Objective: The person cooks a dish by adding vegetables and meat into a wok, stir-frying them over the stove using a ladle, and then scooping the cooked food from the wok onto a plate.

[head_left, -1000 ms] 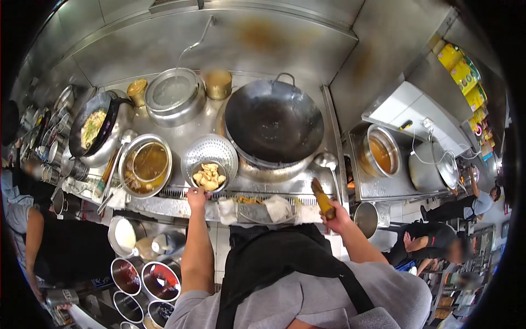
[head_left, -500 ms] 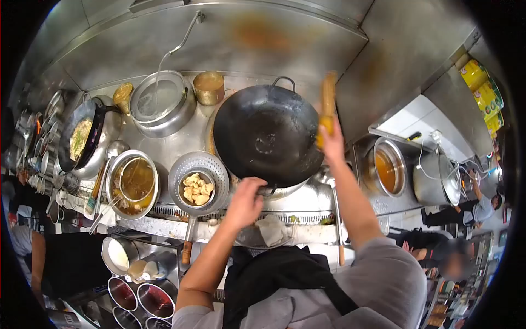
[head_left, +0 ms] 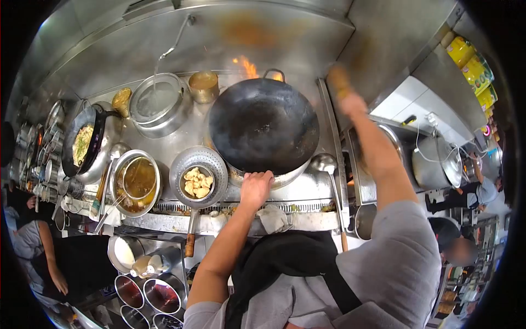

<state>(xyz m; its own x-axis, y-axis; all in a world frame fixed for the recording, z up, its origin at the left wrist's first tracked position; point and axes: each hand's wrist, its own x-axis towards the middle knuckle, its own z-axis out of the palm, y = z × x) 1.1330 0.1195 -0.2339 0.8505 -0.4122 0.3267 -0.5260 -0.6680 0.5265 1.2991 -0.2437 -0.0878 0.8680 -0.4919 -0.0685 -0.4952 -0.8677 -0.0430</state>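
Observation:
A large black wok sits on the burner in front of me, with flames rising behind its far rim. At the near rim, my left hand is closed around the wok's handle, which the fingers hide. Off to the wok's right, my right hand is raised and grips a bamboo wok brush, smeared by motion. Left of the wok, a perforated strainer holds a small bowl of pale golden fried pieces.
A pot of oil with a mesh skimmer stands on the left. Behind are a lidded pot and a brass-coloured container. A ladle lies right of the wok. Another wok with food is far left. Other people stand on both sides.
My right hand has swung the brush up and right, away from the wok. My left hand has closed over the near handle. Flames have appeared behind the wok, which has tilted slightly.

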